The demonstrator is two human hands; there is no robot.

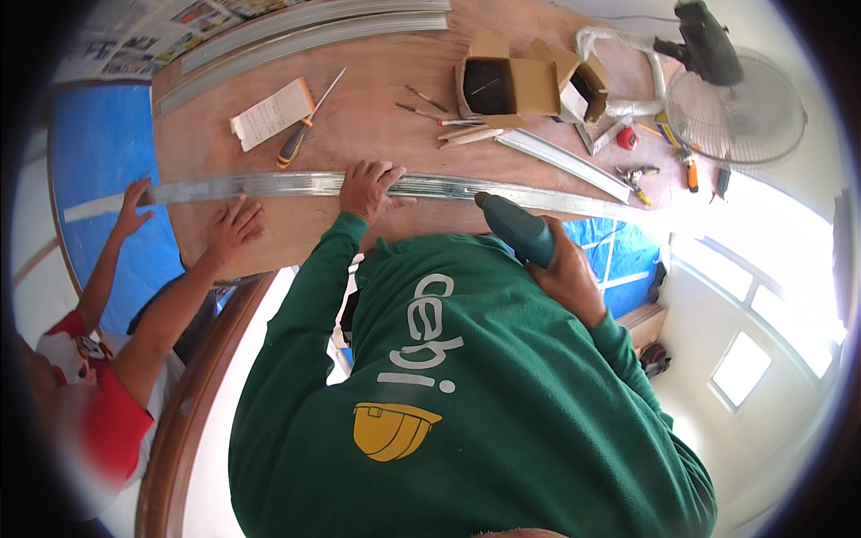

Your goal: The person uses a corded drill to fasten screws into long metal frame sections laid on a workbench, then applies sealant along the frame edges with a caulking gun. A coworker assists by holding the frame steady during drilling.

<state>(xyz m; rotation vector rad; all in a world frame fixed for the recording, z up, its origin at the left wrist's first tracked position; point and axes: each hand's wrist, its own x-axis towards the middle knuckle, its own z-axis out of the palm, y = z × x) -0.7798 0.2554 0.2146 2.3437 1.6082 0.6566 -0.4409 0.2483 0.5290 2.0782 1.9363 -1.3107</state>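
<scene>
Metal channel: the long, ribbed metal channel (435, 186) is lying across the plywood worktop (377, 103), its left end jutting past the worktop's edge.
Left hand: the left hand (369, 190) is resting on the channel around mid-length, fingers lying close together across it; I cannot tell whether they are gripping its edge.
Right hand: the right hand (574, 276), on the channel's near side, is wrapping its fingers around a teal power drill (518, 231).
Drill tip: it is pointing at the channel; contact I cannot tell.
Co-worker: one hand (134, 208) is reaching the channel's left end, the other hand (235, 233) spreading its fingers just beside its near edge.
Beyond the channel: a screwdriver (294, 143) is touching a paper card (272, 114); open cardboard boxes (531, 85) are standing farther right.
</scene>
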